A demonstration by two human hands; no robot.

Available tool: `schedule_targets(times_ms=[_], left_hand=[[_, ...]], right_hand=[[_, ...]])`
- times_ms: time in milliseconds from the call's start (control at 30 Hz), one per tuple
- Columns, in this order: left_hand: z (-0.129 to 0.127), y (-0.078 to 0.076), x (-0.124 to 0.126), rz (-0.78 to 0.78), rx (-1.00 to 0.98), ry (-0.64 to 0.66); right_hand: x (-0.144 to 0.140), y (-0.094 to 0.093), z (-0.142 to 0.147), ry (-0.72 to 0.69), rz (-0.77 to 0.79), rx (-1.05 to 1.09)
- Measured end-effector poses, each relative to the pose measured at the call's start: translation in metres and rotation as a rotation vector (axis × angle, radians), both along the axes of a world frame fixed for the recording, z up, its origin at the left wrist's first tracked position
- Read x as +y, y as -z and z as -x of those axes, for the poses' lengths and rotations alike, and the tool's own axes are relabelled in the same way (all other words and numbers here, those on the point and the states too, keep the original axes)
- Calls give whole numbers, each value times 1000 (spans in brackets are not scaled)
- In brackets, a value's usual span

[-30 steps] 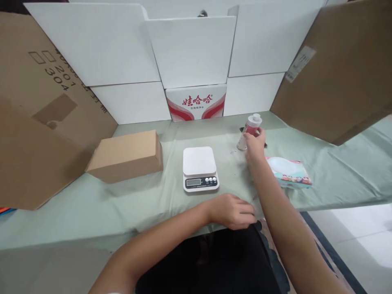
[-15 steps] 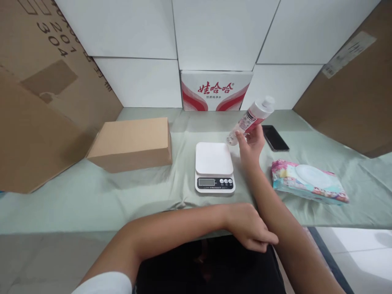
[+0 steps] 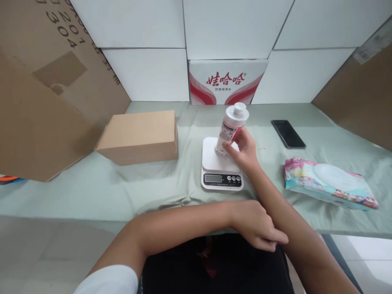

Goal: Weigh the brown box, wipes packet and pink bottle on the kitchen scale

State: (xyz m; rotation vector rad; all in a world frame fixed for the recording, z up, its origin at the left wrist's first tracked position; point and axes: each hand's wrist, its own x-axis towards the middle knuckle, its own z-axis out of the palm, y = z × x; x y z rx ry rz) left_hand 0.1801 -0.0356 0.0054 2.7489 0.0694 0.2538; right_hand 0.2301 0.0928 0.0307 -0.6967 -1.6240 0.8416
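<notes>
Green-clothed counter [image 3: 92, 192] backed by white boxes. Right hand [image 3: 245, 152] stretched forward over scale [image 3: 221, 165], fingers [image 3: 228, 145] pinching bottle [image 3: 230, 128] near its base, bottle almost upright with base on or just above the platform, cannot tell which. Left hand [image 3: 257, 224] resting loosely curled at counter edge against right forearm. Half a second ago bottle tilted, held right of scale; now brought over it.

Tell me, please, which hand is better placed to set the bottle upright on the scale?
Right: the right hand already grips the bottle over the scale; the left hand rests at the table's edge.
</notes>
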Motion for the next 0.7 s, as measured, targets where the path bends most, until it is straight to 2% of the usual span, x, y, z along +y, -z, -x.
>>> schedule_targets(times_ms=[233,400,700], left_hand=[[1,-2,-1,24,9,-30],[3,-5,2,85,27,-47],[0,-4,9,208,17,-29]], right_hand=[[1,-10,-7,-61,17,-28],[3,-13,-15,5,-33,-10],[2,-13,-7,92,-58,-165]])
